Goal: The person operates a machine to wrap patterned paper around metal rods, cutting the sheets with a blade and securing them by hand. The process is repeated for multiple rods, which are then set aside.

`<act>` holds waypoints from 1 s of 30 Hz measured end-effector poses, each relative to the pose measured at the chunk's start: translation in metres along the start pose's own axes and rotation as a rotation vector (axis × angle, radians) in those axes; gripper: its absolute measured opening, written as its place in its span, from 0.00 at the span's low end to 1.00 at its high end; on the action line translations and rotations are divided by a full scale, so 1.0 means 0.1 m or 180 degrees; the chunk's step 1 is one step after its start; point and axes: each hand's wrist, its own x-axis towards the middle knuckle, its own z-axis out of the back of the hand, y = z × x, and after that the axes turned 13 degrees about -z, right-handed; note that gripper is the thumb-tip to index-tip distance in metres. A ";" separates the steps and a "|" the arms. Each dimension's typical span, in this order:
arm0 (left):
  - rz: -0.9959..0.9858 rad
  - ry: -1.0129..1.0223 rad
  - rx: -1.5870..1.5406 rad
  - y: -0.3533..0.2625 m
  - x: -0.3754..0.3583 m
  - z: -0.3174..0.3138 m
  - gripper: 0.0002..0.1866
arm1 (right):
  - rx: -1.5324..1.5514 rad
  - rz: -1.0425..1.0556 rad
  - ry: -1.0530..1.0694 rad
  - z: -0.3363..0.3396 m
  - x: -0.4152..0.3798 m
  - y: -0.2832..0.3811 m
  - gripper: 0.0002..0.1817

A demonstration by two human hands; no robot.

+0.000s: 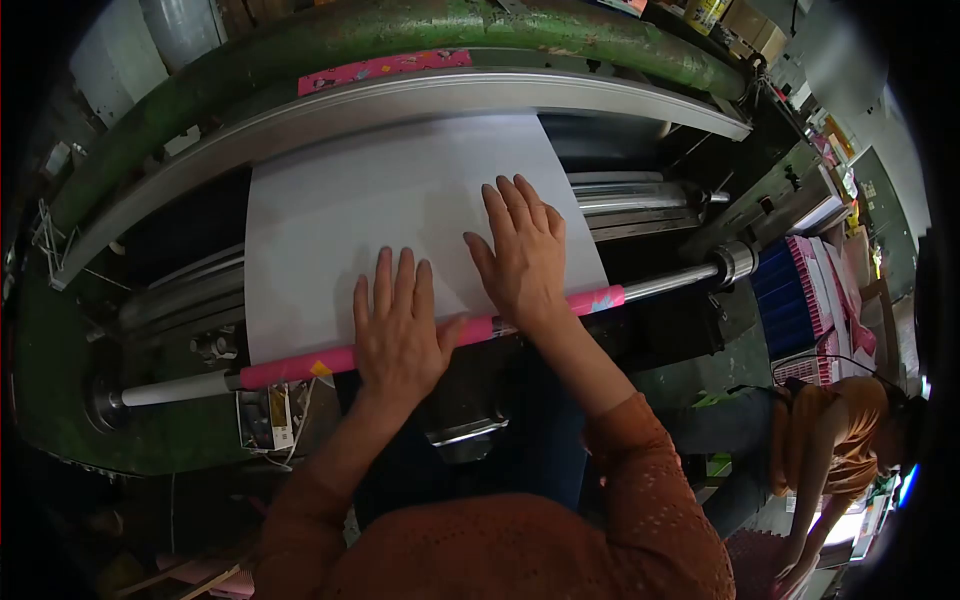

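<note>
A wide white sheet (330,220) runs from under a long grey metal bar (390,105) down to a pink patterned roll (290,371) on a metal shaft (670,283). My left hand (400,335) lies over the roll and the sheet's lower middle, palm down, fingers stretched out. Farther right and higher, my right hand (522,245) rests palm down on the sheet with its fingers apart, its wrist over the roll. Neither hand holds anything. The palms hide part of the sheet and roll.
A green pipe (400,40) crosses behind the bar. The shaft ends in a round metal collar (737,262) at right. A small box (265,418) sits below the roll at left. Another person (840,430) is at the lower right, near stacked pink-edged material (800,290).
</note>
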 end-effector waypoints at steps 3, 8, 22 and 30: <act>0.0140 -0.0540 -0.0028 0.21 0.15 0.14 0.26 | 0.0141 0.0144 -0.0120 0.19 -0.29 0.06 0.29; -0.0845 -0.1217 -0.0370 -0.05 -0.54 0.08 0.19 | -0.0175 0.0208 0.0124 0.13 -0.51 0.05 0.25; 0.0644 0.0849 -0.0788 -0.01 -1.78 -0.88 0.19 | 0.2872 -0.1951 0.0382 0.58 2.14 0.07 0.14; 0.2353 0.0246 -0.4726 0.00 -1.51 -0.62 0.08 | 0.3426 -0.0529 0.1653 0.46 0.46 0.52 0.03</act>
